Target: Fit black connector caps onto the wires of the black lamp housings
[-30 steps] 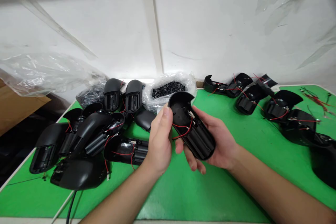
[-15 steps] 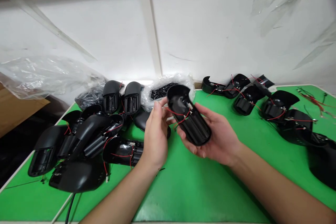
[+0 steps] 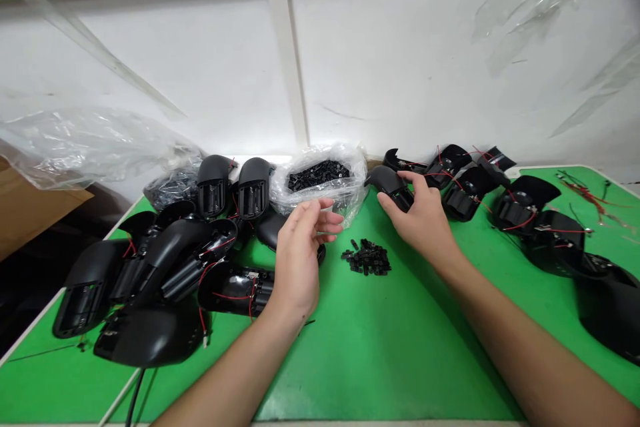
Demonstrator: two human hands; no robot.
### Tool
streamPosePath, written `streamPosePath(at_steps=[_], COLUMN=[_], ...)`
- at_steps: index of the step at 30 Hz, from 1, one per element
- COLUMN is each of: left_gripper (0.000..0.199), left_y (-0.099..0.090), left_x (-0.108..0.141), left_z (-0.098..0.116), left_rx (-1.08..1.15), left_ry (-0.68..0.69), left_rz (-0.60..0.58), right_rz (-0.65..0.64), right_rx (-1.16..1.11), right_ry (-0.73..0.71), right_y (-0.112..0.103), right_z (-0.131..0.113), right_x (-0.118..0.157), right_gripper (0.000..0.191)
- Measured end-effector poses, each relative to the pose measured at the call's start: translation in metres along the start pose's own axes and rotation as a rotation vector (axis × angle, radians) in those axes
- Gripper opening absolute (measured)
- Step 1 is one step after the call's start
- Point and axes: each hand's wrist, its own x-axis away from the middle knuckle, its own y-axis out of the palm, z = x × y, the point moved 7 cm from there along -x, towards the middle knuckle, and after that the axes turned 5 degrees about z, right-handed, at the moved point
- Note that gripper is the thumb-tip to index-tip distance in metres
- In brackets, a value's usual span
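My right hand (image 3: pixel 417 210) grips a black plastic housing (image 3: pixel 393 185) from above, near the far side of the green mat (image 3: pixel 400 353). My left hand (image 3: pixel 300 247) hangs open above the mat, holding nothing, its fingertips close to a clear plastic bag (image 3: pixel 350 197) of small black clips. On the mat between my hands lies a loose heap of small black clips (image 3: pixel 367 257). Just below my left palm rests a wired black housing (image 3: pixel 235 290) with red wires. The underside of the housing in my right hand is hidden by my fingers.
Heaps of black housings with red wires (image 3: pixel 150 267) fill the left of the bench, and more (image 3: pixel 530 220) run along the right. Loose red wires (image 3: pixel 585 190) lie at the far right. A white wall stands behind, with plastic sheeting (image 3: pixel 75 147) at the left.
The housing has left my left hand and moved to the far side in my right hand. My hands have spread apart, and a heap of clips now shows between them.
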Motion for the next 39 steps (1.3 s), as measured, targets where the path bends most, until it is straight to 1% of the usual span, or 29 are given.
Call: streamPosePath(at_steps=[3, 6, 9, 13, 18, 21, 26, 28, 32, 35, 37, 39], left_gripper=[0.039, 0.038, 0.037, 0.035, 0.033, 0.032, 0.032, 0.032, 0.03, 0.03, 0.031, 0.03], left_y=[0.0, 0.001, 0.002, 0.004, 0.006, 0.006, 0.008, 0.009, 0.012, 0.013, 0.014, 0.015], left_x=[0.001, 0.001, 0.001, 0.002, 0.002, 0.002, 0.003, 0.004, 0.006, 0.008, 0.009, 0.009], left_z=[-0.001, -0.001, -0.002, -0.003, -0.004, -0.005, -0.007, -0.007, -0.008, -0.006, -0.004, -0.002], left_rx=[-0.005, -0.006, -0.024, -0.051, -0.088, -0.094, -0.1, -0.111, -0.144, -0.169, -0.185, -0.188], left_ry=[-0.004, -0.005, -0.008, -0.008, -0.008, -0.01, -0.022, -0.022, -0.02, -0.011, 0.003, 0.009], left_rz=[-0.011, -0.022, -0.031, -0.046, -0.065, -0.069, -0.095, -0.11, -0.131, -0.141, -0.146, -0.149], right_rz=[-0.037, -0.086, -0.144, -0.172, -0.145, -0.119, -0.167, -0.144, -0.109, -0.097, -0.039, 0.067], right_rx=[0.16, 0.274, 0.346, 0.401, 0.395, 0.365, 0.147, 0.162, 0.349, 0.436, 0.432, 0.357], right_ry=[0.051, 0.115, 0.146, 0.182, 0.187, 0.192, 0.285, 0.268, 0.172, 0.106, 0.057, -0.005], right_y=[0.002, 0.002, 0.002, -0.002, -0.003, -0.002, 0.003, 0.001, -0.001, 0.0, -0.002, -0.006], right_z=[0.001, 0.004, 0.004, 0.005, 0.008, 0.013, 0.026, 0.025, 0.016, 0.011, 0.009, 0.007], right_x=[0.002, 0.002, 0.001, 0.0, -0.002, -0.005, -0.012, -0.013, -0.007, -0.003, -0.003, -0.007], right_gripper=[0.068, 0.069, 0.066, 0.063, 0.061, 0.064, 0.068, 0.069, 0.07, 0.069, 0.066, 0.06])
